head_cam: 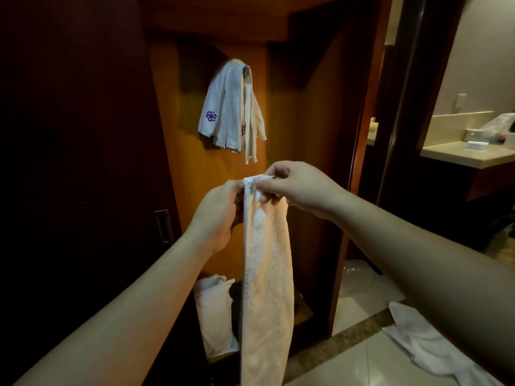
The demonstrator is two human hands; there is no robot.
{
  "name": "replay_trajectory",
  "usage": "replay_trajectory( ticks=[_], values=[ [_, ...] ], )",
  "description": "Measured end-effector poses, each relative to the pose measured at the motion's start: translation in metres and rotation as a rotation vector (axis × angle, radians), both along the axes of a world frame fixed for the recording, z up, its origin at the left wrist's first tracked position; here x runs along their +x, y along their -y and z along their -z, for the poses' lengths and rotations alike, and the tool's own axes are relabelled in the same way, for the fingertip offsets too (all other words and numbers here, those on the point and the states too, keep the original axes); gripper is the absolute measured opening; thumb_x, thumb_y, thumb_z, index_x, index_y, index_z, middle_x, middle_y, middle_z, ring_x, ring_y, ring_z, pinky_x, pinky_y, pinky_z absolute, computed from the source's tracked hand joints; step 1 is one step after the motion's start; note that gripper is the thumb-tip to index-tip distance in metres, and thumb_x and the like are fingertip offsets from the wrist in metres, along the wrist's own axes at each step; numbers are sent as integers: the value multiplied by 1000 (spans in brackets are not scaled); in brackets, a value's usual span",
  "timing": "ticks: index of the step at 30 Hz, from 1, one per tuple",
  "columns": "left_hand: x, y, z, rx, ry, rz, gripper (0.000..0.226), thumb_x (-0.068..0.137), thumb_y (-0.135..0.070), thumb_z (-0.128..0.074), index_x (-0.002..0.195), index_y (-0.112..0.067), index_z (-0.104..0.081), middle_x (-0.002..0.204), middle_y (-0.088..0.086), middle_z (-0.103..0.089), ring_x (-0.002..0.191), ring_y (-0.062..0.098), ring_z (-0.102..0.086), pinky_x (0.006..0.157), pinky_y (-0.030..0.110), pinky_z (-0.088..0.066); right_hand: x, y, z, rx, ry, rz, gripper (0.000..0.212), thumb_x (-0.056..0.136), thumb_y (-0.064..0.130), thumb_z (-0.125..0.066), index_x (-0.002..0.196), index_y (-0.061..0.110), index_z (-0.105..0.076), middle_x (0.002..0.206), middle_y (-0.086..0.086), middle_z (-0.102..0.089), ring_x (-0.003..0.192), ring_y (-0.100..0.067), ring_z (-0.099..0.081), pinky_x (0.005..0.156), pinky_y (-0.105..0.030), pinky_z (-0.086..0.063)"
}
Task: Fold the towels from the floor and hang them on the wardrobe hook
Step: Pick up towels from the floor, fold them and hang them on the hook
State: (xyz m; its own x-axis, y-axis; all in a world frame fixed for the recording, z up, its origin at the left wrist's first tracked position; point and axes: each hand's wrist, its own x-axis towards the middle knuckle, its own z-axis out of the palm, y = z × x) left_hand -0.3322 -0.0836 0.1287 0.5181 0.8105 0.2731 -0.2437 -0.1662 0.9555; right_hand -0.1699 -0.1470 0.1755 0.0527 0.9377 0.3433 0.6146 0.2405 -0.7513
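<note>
Several folded towels [231, 107] already hang on the wardrobe hook [245, 68], both hands (left hand [220, 215], right hand [298, 188]) pinch the top of a long folded towel [266, 274], and another white towel [434, 349] still lies crumpled on the floor [362, 355].

Hotel room entry: dark wood wardrobe [278, 107], logo towels [223, 104] on hook [245, 68], bathroom vanity tabletop [468, 156] beyond doorway, tiled floor [362, 358].

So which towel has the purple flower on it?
Look at the orange wooden back panel of the wardrobe, up at the bunch of towels on the hook. It is the leftmost white towel, widest of the bunch, with a purple flower near its lower edge.
</note>
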Motion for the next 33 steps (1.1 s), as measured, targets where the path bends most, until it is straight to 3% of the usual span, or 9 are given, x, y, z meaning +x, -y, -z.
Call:
replay_trajectory(
  ticks=[6,8,11,16,23,26,29,31,33],
  values=[
    [-5,0,-3,228,-29,104,28,97,-44,-58,114,-28,-75,112,2,-74,108,19,-69,90,35,-56,-4,2,-3,55,-24,9,15,91,31,-70,92,17,-67,74,4,-75,61,2,-64,47,-8,-39],
    [-9,-3,-4,250,-5,97,26,99,-36,-57,116,-27,-74,115,5,-73,111,20,-68,86,31,-57,-4,4,-7,42,-16,-27,15,92,33,-70,94,18,-68,72,6,-74,60,2,-65,47,-8,-40],
    [-15,-9,-7,189,15,95,25,100,-29,-56,114,-23,-75,111,9,-74,104,22,-71,78,25,-57,4,4,-14,-30,254,14,12,93,35,-69,94,24,-66,69,7,-74,59,-2,-68,51,-13,-47],
    [-26,-20,-12,122,-19,5,18,95,-26,-61,100,-22,-79,97,3,-77,87,13,-72,68,21,-55,39,0,-8,-468,758,-4,20,94,45,-64,97,25,-68,75,9,-73,66,-1,-68,68,-23,-46],
    [-48,-31,-16,147,-102,-58,16,99,-16,-56,97,-13,-72,85,0,-76,76,10,-71,63,19,-55,72,-2,23,-616,806,-18,38,97,52,-55,122,26,-65,107,12,-68,96,-2,-64,75,-17,-43],
    [-61,-36,-11,249,-265,-140,18,101,-20,-56,97,-15,-73,90,1,-77,83,13,-73,70,21,-54,80,-1,27,-457,739,69,29,97,56,-52,105,30,-62,96,15,-62,89,-2,-58,71,-20,-43],
    [-70,-39,-4,312,-318,-225,19,100,-31,-59,94,-23,-75,93,-2,-77,87,12,-73,71,21,-52,85,5,18,-125,709,199,22,92,54,-58,87,33,-60,90,10,-62,82,-4,-58,65,-23,-46],
    [-75,-40,1,313,-278,-273,17,98,-37,-60,94,-29,-75,94,-4,-76,87,10,-72,72,24,-52,87,11,24,103,489,269,17,91,43,-60,79,31,-57,88,6,-66,82,-9,-62,68,-29,-52],
    [-77,-42,10,274,-281,-290,17,98,-36,-61,92,-30,-75,94,-2,-76,87,13,-72,74,29,-55,88,14,41,99,383,297,17,94,30,-60,79,24,-57,90,2,-68,87,-18,-67,77,-39,-57]
  ],
)
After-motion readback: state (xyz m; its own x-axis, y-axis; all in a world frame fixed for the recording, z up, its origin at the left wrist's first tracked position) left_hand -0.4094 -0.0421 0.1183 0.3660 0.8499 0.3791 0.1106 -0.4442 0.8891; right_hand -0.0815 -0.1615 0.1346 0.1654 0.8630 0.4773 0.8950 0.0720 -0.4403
